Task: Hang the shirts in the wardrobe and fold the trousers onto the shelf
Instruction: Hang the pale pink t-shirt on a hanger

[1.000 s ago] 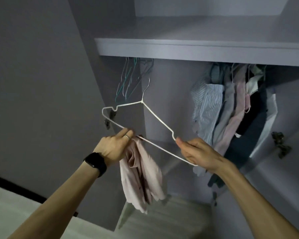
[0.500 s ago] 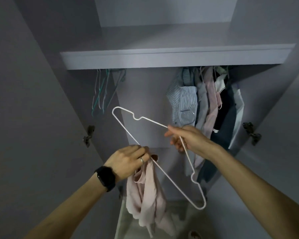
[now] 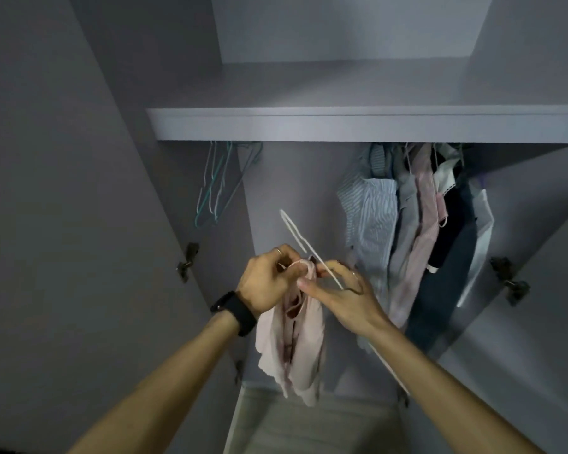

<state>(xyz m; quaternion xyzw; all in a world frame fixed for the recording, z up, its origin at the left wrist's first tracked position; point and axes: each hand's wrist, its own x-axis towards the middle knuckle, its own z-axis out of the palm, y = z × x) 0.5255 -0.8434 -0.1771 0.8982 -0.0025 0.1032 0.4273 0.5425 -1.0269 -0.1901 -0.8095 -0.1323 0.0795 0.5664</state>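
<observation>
A pale pink shirt [image 3: 292, 342] hangs down in front of the open wardrobe. My left hand [image 3: 269, 280] pinches the top edge of that shirt. My right hand [image 3: 338, 293] grips a white wire hanger [image 3: 295, 237], which stands nearly on edge, one end up by the wardrobe's back wall and the other end running down behind my right forearm. The two hands are close together, with the hanger's wire beside the shirt's top. Whether the wire is inside the shirt I cannot tell.
Under the wardrobe shelf [image 3: 358, 126], several empty hangers [image 3: 217, 188] hang at the left and several hung garments [image 3: 417, 231] at the right. Open doors with hinges [image 3: 187, 260] stand on both sides. A light lower surface [image 3: 309, 427] lies below.
My right hand has turned the hanger from flat to nearly edge-on and brought it to my left hand. My left hand moved up slightly with the shirt. The view shifted.
</observation>
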